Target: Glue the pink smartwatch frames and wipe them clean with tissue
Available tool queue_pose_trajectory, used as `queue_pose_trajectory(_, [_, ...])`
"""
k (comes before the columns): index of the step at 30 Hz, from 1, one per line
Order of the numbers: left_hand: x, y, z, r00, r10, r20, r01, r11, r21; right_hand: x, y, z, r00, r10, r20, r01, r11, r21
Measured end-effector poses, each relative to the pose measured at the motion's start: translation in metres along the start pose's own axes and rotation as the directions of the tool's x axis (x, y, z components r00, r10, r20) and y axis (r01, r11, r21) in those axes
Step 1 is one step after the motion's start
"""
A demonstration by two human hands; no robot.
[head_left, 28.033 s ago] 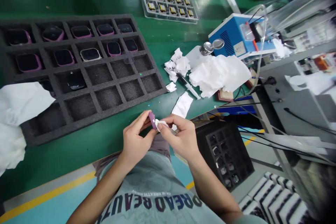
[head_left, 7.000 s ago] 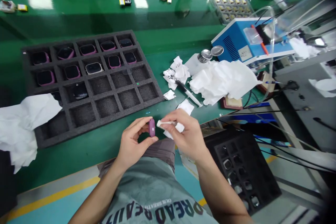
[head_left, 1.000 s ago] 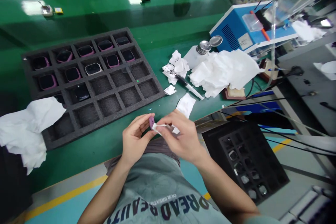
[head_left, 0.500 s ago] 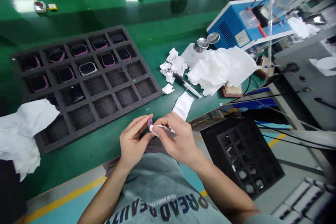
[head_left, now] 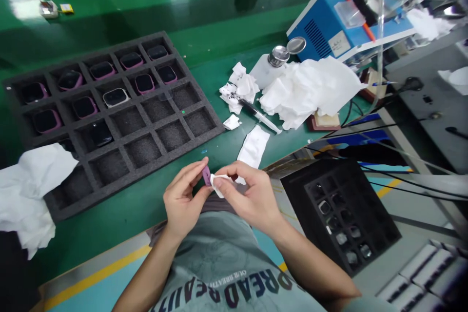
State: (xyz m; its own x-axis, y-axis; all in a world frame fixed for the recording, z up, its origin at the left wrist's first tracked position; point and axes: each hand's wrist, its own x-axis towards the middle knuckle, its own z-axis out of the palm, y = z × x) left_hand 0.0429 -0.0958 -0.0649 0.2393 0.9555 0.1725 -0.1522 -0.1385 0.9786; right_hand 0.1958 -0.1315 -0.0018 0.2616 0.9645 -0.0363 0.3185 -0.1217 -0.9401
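Between the fingertips and thumb of my left hand a purple smartwatch case is held on edge, its narrow side turned toward my right hand. My right hand pinches a small folded white wipe, which sits close against the lower end of the case. Whether the wipe touches it, I cannot tell. Beyond my hands lies a dark foam tray, with watches in purple frames and one pale-framed watch in its pockets.
Right of the tray lie a syringe, crumpled wipes and an open metal cup. A blue machine stands behind them. White cloth covers the tray's near left corner. A second foam tray sits lower right.
My right hand and the wipe have drawn slightly back from the watch case, leaving more of its purple side visible. The view has shifted a little.
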Motion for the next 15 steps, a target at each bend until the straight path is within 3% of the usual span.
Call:
queue_pose_trajectory(7, [-0.002, -0.003, -0.004, 0.985, 0.164, 0.061, -0.174, 0.945, 0.275, 0.004, 0.001, 0.003, 0.995, 0.099, -0.03, -0.098, 0.995, 0.035])
queue_pose_trajectory(15, [-0.002, -0.003, -0.002, 0.947, 0.291, 0.133, -0.32, 0.873, 0.367, 0.023, 0.003, 0.007, 0.984, 0.177, -0.032, -0.172, 0.978, 0.117])
